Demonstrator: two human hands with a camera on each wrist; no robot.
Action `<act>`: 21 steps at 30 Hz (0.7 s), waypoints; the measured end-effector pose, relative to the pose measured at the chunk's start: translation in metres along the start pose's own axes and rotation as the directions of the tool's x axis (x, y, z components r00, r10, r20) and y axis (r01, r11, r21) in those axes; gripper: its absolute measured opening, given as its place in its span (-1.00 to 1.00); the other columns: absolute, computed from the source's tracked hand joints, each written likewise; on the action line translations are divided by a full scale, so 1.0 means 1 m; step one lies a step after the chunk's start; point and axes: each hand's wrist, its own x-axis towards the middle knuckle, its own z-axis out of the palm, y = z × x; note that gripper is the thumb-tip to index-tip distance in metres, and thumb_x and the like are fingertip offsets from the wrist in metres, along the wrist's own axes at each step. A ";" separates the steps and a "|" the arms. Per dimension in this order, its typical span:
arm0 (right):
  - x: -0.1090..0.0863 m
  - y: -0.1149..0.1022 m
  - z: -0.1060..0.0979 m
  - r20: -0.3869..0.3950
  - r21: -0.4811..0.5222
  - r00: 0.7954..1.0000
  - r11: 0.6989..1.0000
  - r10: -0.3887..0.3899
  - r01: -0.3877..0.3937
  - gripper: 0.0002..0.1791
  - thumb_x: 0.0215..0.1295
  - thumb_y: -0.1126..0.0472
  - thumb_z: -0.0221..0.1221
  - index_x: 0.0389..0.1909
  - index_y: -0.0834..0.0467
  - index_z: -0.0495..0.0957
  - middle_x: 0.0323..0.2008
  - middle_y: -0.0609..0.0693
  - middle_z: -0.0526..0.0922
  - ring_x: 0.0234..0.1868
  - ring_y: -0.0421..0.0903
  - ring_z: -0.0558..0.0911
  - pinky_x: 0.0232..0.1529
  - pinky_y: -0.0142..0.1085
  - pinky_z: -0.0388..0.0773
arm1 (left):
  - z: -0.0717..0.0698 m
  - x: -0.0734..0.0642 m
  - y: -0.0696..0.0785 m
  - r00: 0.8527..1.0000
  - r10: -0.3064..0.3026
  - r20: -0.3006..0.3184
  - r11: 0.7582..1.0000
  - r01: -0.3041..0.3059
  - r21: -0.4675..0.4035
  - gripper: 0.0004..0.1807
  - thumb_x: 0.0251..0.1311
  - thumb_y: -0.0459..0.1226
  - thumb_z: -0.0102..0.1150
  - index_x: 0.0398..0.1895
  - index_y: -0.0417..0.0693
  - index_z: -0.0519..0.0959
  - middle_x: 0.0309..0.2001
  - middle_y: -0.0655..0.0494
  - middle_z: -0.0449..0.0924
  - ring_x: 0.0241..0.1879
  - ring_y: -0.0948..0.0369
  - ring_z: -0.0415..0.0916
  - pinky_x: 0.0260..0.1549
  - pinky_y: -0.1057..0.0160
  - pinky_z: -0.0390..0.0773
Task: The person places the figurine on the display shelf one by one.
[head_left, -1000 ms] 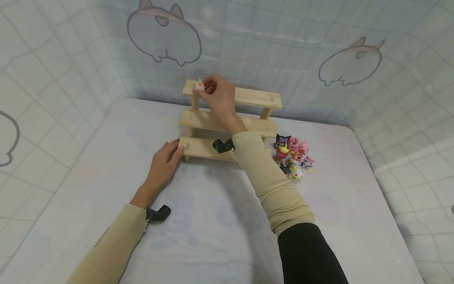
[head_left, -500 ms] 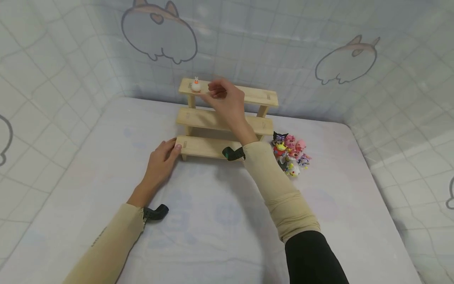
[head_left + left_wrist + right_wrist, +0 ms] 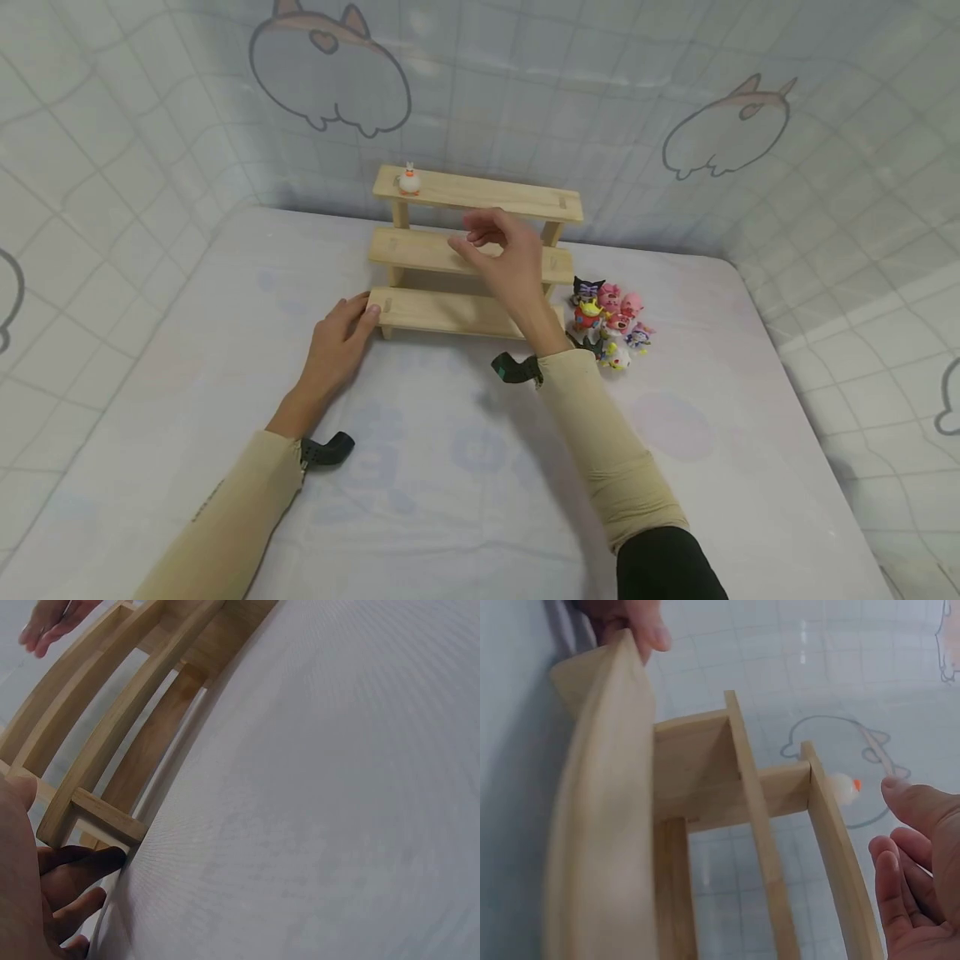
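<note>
No text is legible; print [image 3: 207,500] on the left sleeve [image 3: 232,510] is too small.

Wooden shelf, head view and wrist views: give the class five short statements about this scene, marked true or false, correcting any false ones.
1. A white figurine stands on the top board of the wooden shelf. True.
2. The left hand touches the bottom board. True.
3. The right hand holds a figurine. False: it holds nothing.
4. The figurine cluster sits on the bottom board. False: it is on the table, right of the shelf in the head view.
5. The shelf has four boards. False: it has three.
</note>
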 end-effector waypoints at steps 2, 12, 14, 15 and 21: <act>-0.008 -0.002 -0.005 -0.009 -0.007 1.000 1.000 0.002 -0.002 -0.66 0.21 0.30 0.52 -0.03 0.31 0.71 -0.12 0.15 0.80 -0.20 0.04 0.74 -0.05 -0.11 0.73 | 0.000 0.000 0.001 1.000 -0.003 -0.001 1.000 0.003 0.000 -0.37 0.63 0.11 -0.10 0.45 -0.15 0.50 0.49 -0.18 0.44 0.58 -0.38 0.10 0.59 -0.35 0.02; -0.044 -0.032 -0.036 -0.008 -0.083 0.999 0.995 0.052 -0.053 -0.72 0.23 0.46 0.45 -0.06 0.41 0.68 -0.12 0.30 0.76 -0.23 0.12 0.71 -0.03 -0.08 0.74 | -0.006 -0.003 0.004 1.000 -0.026 0.002 1.000 0.026 -0.001 -0.38 0.63 0.09 -0.07 0.47 -0.14 0.48 0.51 -0.21 0.41 0.58 -0.40 0.07 0.57 -0.39 0.02; -0.048 -0.032 -0.040 -0.021 -0.086 0.998 0.994 0.061 -0.063 -0.73 0.23 0.47 0.44 -0.06 0.42 0.68 -0.11 0.31 0.75 -0.21 0.16 0.71 -0.02 -0.03 0.72 | -0.008 -0.004 0.004 1.000 -0.021 0.001 1.000 0.021 -0.001 -0.39 0.63 0.07 -0.06 0.48 -0.14 0.48 0.50 -0.23 0.41 0.58 -0.40 0.08 0.57 -0.39 0.03; -0.050 -0.032 -0.042 -0.030 -0.082 0.998 0.995 0.062 -0.064 -0.73 0.23 0.47 0.44 -0.07 0.43 0.67 -0.11 0.32 0.75 -0.21 0.18 0.71 -0.02 0.02 0.71 | -0.008 -0.004 0.003 1.000 -0.018 0.001 1.000 0.018 0.000 -0.39 0.63 0.07 -0.06 0.48 -0.15 0.47 0.50 -0.24 0.41 0.57 -0.40 0.08 0.56 -0.39 0.03; -0.059 -0.027 -0.058 -0.096 -0.093 0.994 0.994 0.050 -0.059 -0.72 0.21 0.50 0.44 -0.07 0.47 0.66 -0.14 0.37 0.75 -0.25 0.24 0.71 -0.07 0.06 0.71 | -0.008 -0.004 0.000 0.999 -0.032 0.016 0.999 0.032 0.000 -0.37 0.64 0.09 -0.08 0.52 -0.11 0.43 0.51 -0.25 0.38 0.57 -0.43 0.06 0.54 -0.44 0.00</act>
